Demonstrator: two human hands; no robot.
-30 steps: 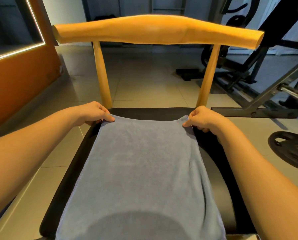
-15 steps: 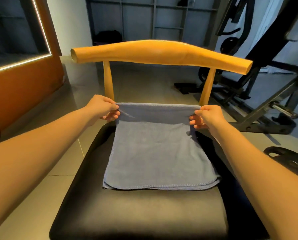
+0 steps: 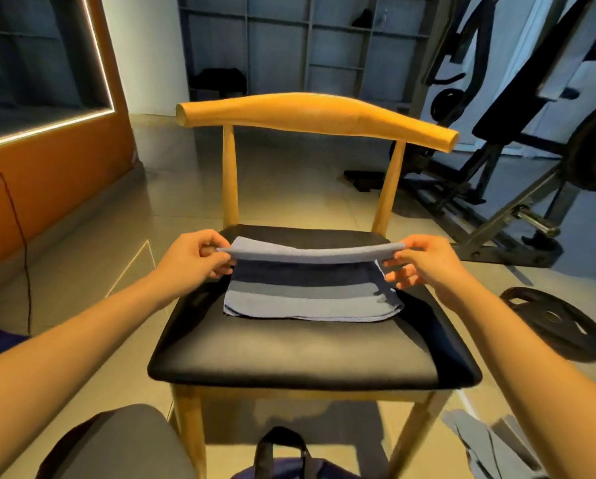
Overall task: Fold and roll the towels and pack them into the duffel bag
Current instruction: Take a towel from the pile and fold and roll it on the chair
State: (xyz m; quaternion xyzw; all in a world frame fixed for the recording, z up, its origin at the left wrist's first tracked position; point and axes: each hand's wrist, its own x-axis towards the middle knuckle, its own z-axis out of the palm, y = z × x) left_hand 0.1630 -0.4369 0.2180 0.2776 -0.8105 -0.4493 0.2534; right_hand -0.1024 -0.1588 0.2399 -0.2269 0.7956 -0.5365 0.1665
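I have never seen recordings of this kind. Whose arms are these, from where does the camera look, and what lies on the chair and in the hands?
No machine here: a person works with bare hands. The camera sits on the person's head and looks forward and down, so both arms enter from below. A blue-grey towel lies on the black seat of a wooden chair. The left hand and the right hand each pinch one end of its far fold, lifted above the seat. Low in the picture, a dark handle shows, probably the duffel bag. A grey cloth lies on the floor at lower right, a weight plate to the chair's right.
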